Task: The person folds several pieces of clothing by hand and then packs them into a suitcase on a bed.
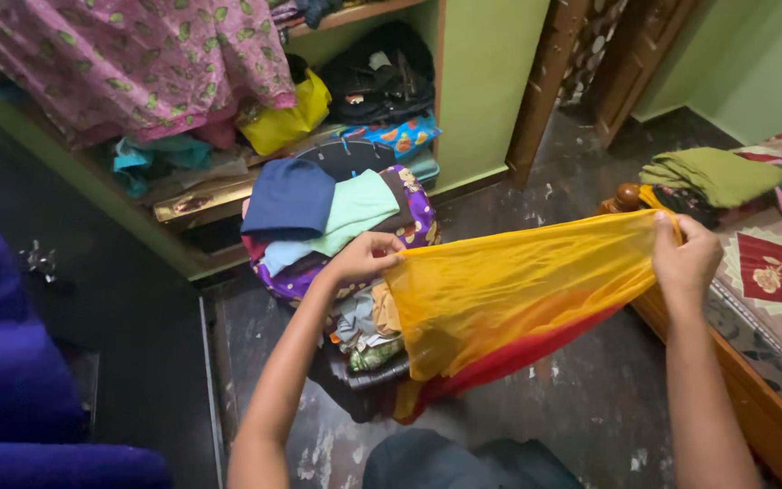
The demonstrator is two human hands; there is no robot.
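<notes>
Stretching a sheer yellow cloth with a red border [509, 290] between both hands, a person holds it taut above a heap of mixed folded clothes [341, 226] on the worn dark floor [581, 398]. The left hand [364, 258] pinches one upper corner of the cloth directly over the heap; the right hand [685, 258] grips the opposite corner, well to the right of the heap, beside the wooden bed frame [744, 380]. The cloth sags between them, its red edge hanging low in front of the heap. Behind the heap stands an open green shelf unit [481, 81] crammed with garments, a pink patterned fabric [128, 63] draped across its top. Folded olive-green cloths [712, 172] lie on the bed, far right of the heap.
</notes>
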